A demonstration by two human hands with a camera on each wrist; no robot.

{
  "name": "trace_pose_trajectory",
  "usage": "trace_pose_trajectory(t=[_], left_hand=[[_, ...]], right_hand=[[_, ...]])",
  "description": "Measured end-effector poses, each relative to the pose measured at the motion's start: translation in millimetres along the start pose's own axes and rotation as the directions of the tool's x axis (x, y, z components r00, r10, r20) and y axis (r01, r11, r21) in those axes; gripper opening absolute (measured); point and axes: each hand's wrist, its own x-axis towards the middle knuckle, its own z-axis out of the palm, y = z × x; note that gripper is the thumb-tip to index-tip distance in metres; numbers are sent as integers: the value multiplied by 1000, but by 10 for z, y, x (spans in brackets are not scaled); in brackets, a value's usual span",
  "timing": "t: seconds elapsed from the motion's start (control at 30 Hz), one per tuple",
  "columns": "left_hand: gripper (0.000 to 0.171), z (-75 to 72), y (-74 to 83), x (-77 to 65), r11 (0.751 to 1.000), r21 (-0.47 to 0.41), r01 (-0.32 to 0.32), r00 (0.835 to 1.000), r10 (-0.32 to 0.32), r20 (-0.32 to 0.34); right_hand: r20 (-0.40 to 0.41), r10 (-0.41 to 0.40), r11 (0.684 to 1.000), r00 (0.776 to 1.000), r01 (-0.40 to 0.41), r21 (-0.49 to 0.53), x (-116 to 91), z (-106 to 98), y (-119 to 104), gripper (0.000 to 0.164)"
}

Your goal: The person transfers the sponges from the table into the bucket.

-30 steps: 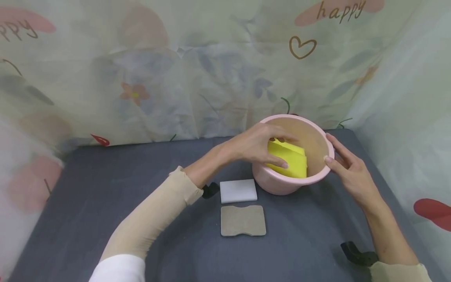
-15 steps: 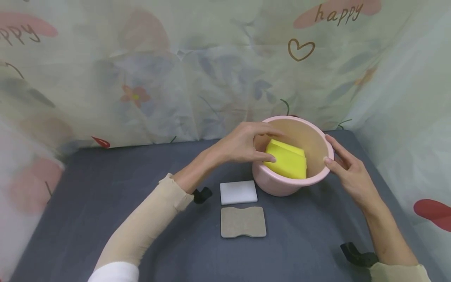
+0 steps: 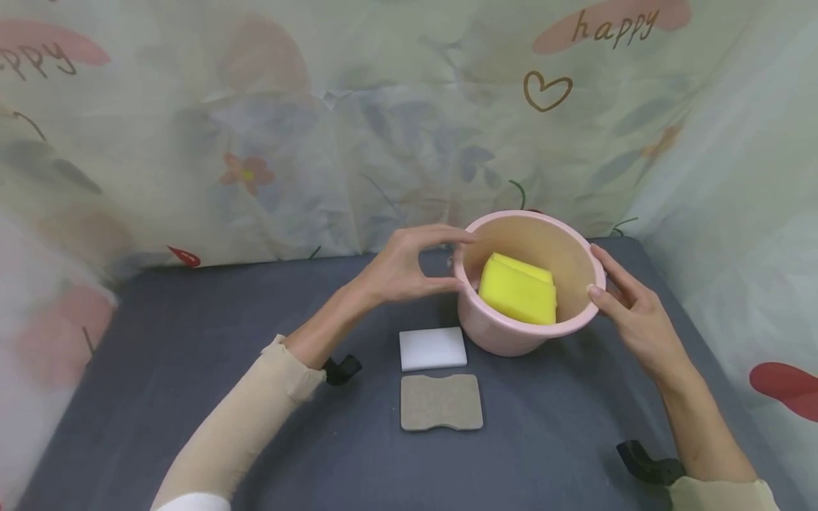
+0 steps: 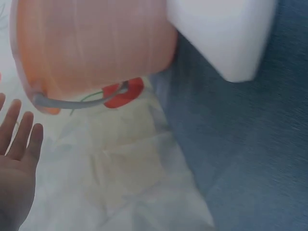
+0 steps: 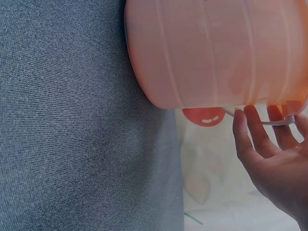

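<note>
Head view: round pink bucket (image 3: 501,337), smooth rim (image 3: 549,330) pinched in right hand (image 3: 642,316), flat-sided yellow blocks (image 3: 519,291) inside, left hand (image 3: 401,266) beside rim, thumb and fingers wide.

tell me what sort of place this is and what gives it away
Probably a makeshift work booth: printed sheeting hangs behind and at both sides of a dark tabletop, with a pink bucket and a flat grey piece inside that enclosure.
</note>
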Motion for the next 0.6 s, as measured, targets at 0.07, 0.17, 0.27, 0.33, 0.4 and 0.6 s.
trace_pose_trajectory(t=[0.07,0.17,0.27,0.33,0.4,0.6], left_hand=[[63,-12,-26,-71,1000,2,17,1000,-18,5],[64,-27,-53,-161,999,7,52,999,-52,12],[64,-29,-74,-236,997,1,79,997,-79,12],[63,-19,-86,-284,996,-3,92,996,-92,11],[62,-6,-95,-336,995,-1,104,995,-104,10],[62,17,-106,-510,990,-10,143,990,-143,8]], right_hand=[[-1,-7,1000,1000,7,10,0,6,8,64],[-3,-10,1000,1000,10,18,6,4,11,64],[-5,-4,1000,1000,4,14,9,-1,9,64],[-5,3,1000,1000,-3,14,10,0,8,64],[-4,6,1000,1000,-6,17,7,-1,10,64],[2,6,1000,1000,-6,22,8,2,21,65]])
